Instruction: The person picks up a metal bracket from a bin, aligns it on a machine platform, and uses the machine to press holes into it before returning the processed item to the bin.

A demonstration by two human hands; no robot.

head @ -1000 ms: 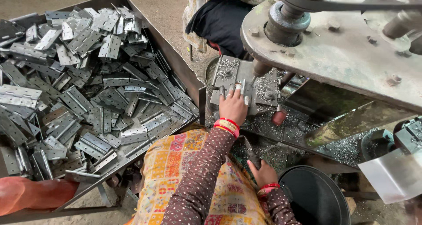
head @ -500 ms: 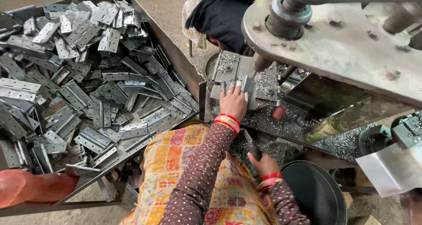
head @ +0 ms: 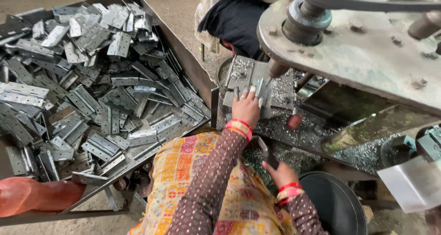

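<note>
1. Lowest in the frame, right of centre, the right hand (head: 281,174) is closed around a dark flat metal piece (head: 265,153). The piece's long axis slants up and to the left, and its free end points toward the machine.
2. Just above, at the frame's centre, the left hand (head: 246,107) lies palm down with fingers spread on the grey metal plate (head: 243,74) under the spindle. It presses a small shiny hinge piece (head: 260,89) there, whose long axis runs roughly up the frame.
3. The left hand is the nearer to that plate; the right sits well below it, beside the black bucket (head: 333,203).
4. Farther off, the left half of the frame holds a tray (head: 181,56) heaped with hinges (head: 92,92), lying at all angles.
</note>
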